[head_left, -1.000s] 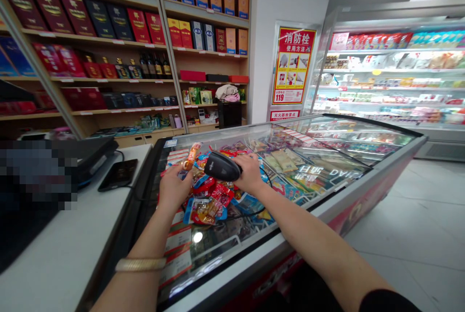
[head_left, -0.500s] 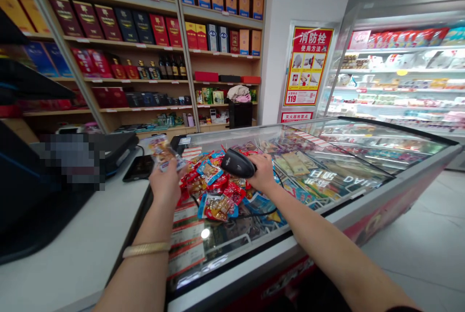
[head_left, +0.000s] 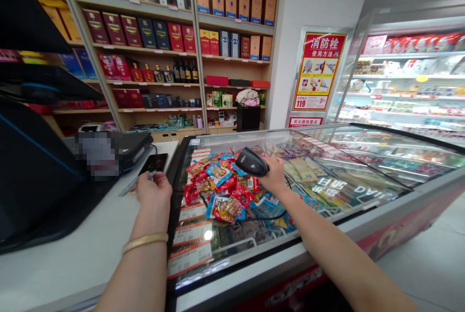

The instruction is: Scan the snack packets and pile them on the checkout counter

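My right hand (head_left: pixel 275 175) is wrapped round a black barcode scanner (head_left: pixel 251 162), held just above a pile of red and blue snack packets (head_left: pixel 221 181). The pile lies on the glass top of a chest freezer (head_left: pixel 232 249). Low over the white counter (head_left: pixel 98 249), my left hand (head_left: pixel 154 188) pinches a clear snack packet (head_left: pixel 129 187), which is partly hidden by the fingers. Just beyond that hand lies a black phone (head_left: pixel 160 159). A black cable (head_left: pixel 267 217) runs under the packets across the glass.
Left of the counter stands a dark checkout terminal (head_left: pixel 32 171), with a flat black device (head_left: pixel 134 145) beside it. Behind the freezer rise shelves of boxed bottles (head_left: pixel 145 50). A lit refrigerated display (head_left: pixel 410 74) stands at the right, past a red poster (head_left: pixel 314 70).
My left hand has moved left and down with the packet, from beside the pile to over the counter. The scanner stays over the pile. My view has turned slightly left.
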Demonstrator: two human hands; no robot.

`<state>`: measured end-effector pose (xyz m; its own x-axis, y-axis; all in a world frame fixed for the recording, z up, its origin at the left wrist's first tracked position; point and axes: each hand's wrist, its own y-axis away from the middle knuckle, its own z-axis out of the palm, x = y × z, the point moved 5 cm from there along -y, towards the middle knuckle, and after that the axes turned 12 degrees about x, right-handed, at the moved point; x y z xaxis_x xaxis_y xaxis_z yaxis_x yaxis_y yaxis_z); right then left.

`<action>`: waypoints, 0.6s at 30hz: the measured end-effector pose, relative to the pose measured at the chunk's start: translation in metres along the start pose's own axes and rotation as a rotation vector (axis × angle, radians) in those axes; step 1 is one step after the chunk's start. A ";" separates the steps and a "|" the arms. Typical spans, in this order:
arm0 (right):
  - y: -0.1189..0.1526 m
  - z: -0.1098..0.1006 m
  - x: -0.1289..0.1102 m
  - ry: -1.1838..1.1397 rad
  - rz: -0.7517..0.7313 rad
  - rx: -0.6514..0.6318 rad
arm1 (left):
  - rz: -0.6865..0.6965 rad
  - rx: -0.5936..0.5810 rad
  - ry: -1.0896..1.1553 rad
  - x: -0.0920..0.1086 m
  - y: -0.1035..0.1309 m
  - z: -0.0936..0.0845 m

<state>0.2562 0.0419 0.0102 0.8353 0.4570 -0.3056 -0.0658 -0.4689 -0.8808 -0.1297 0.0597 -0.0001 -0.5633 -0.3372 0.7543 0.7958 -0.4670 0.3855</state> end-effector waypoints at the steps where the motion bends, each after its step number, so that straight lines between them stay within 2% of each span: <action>1: 0.000 0.000 0.001 0.010 -0.003 -0.001 | 0.001 -0.007 0.007 0.001 0.000 -0.001; 5: 0.001 0.003 0.003 0.026 -0.014 -0.004 | 0.028 -0.096 0.008 0.005 0.001 -0.006; 8: -0.001 0.004 0.006 0.053 -0.013 0.001 | -0.033 -0.121 0.032 -0.001 0.006 -0.006; 13: -0.018 0.006 0.014 0.088 0.009 0.012 | -0.083 -0.158 -0.026 -0.016 0.028 0.007; 15: -0.030 0.008 0.015 0.092 0.025 0.022 | -0.006 -0.224 -0.132 -0.021 0.041 0.014; 18: -0.045 0.014 0.014 0.123 0.069 0.013 | 0.280 -0.438 -0.370 -0.030 0.063 0.024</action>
<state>0.2637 0.0801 0.0406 0.8890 0.3277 -0.3198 -0.1317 -0.4860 -0.8640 -0.0569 0.0602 0.0147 -0.1705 -0.2265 0.9590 0.6930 -0.7194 -0.0467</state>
